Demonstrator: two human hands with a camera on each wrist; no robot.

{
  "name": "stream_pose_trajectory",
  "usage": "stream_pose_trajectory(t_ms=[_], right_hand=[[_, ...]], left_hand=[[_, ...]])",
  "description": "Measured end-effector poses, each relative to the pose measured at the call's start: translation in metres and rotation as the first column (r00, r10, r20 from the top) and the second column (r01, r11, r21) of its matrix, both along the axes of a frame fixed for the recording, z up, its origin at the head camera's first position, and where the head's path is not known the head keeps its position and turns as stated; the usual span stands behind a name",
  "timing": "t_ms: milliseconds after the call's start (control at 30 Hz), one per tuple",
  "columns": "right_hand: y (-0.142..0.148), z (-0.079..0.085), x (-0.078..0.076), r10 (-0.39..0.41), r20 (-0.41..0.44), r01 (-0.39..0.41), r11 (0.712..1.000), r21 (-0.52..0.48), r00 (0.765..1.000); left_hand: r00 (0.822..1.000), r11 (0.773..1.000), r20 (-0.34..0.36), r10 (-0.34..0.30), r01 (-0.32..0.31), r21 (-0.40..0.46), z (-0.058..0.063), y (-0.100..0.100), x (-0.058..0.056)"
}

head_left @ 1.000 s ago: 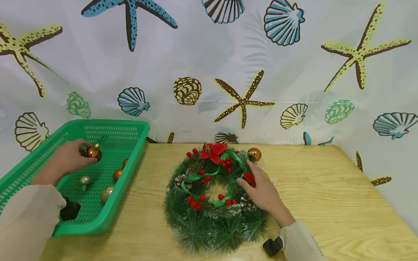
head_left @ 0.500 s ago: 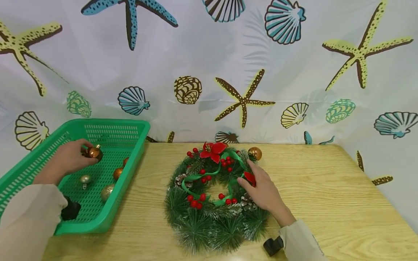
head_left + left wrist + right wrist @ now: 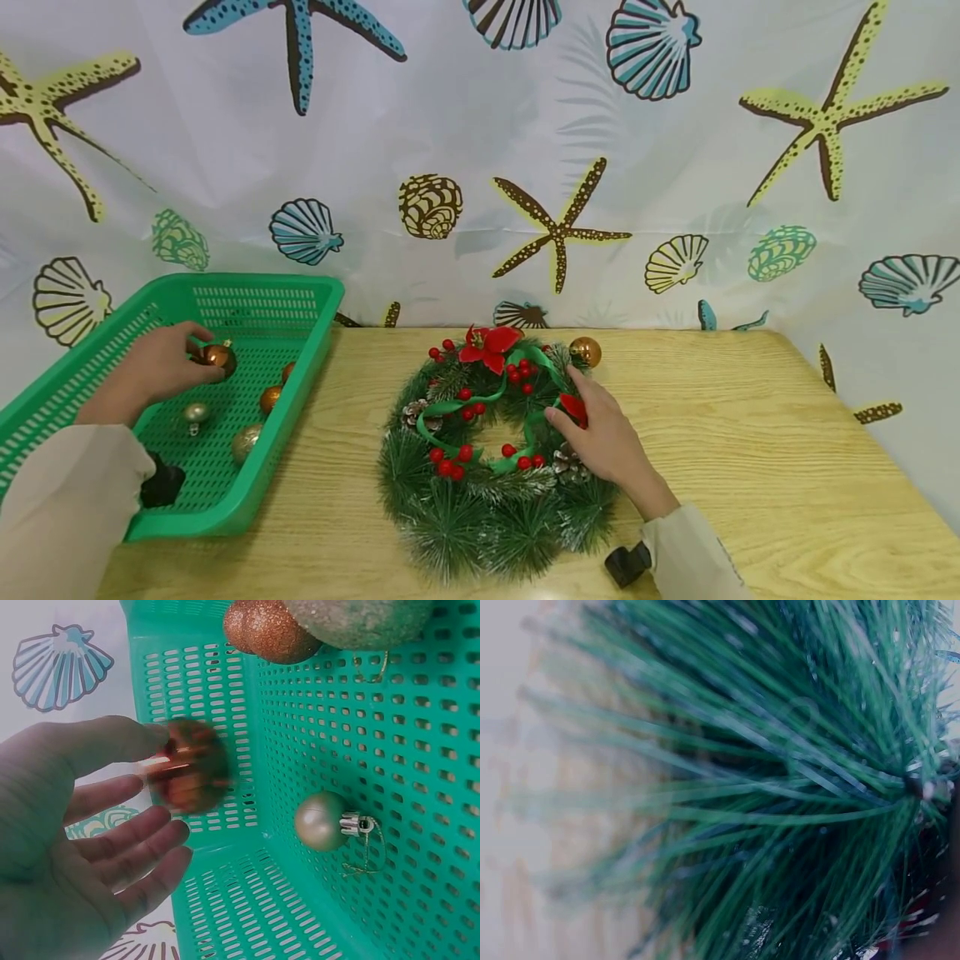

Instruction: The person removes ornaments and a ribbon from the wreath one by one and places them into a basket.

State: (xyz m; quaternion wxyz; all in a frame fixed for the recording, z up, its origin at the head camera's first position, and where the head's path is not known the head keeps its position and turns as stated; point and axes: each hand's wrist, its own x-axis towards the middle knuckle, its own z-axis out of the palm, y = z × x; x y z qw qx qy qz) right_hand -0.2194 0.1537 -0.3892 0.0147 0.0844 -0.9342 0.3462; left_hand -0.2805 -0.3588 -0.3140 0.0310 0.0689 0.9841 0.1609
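While the right hand (image 3: pixel 606 437) rests, fingers extended, on the wreath (image 3: pixel 450 529), the left hand (image 3: pixel 161 362) pinches one copper bauble (image 3: pixel 221 357) over the basket (image 3: pixel 303 287): glossy, probably light, slippery, brittle, best taken gently around its middle.

Right-wrist view seemingly near wreath (image 3: pixel 780 795)

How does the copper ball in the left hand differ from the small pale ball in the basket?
The copper ball is shiny, the pale ball duller. The copper ball looks larger than the pale ball. The left hand pinches the copper ball, while the pale ball lies in the basket. Both are round.
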Motion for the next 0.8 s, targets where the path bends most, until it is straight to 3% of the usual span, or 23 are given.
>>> stream_pose_trajectory(t_ms=[433, 600, 800], right_hand=[[0.001, 0.002, 0.0, 0.01, -0.005, -0.01, 1.0, 0.001, 1.0], [0.001, 0.003, 0.001, 0.014, -0.004, -0.014, 1.0, 0.01, 1.0], [-0.001, 0.0, 0.0, 0.009, -0.013, -0.009, 1.0, 0.01, 1.0]], left_hand=[[1.0, 1.0, 0.008, 0.005, -0.005, -0.006, 0.005, 0.001, 0.002], [1.0, 1.0, -0.027, -0.002, 0.002, -0.007, 0.015, 0.005, 0.0], [1.0, 1.0, -0.014, 0.001, -0.001, -0.014, 0.028, 0.012, -0.001]])
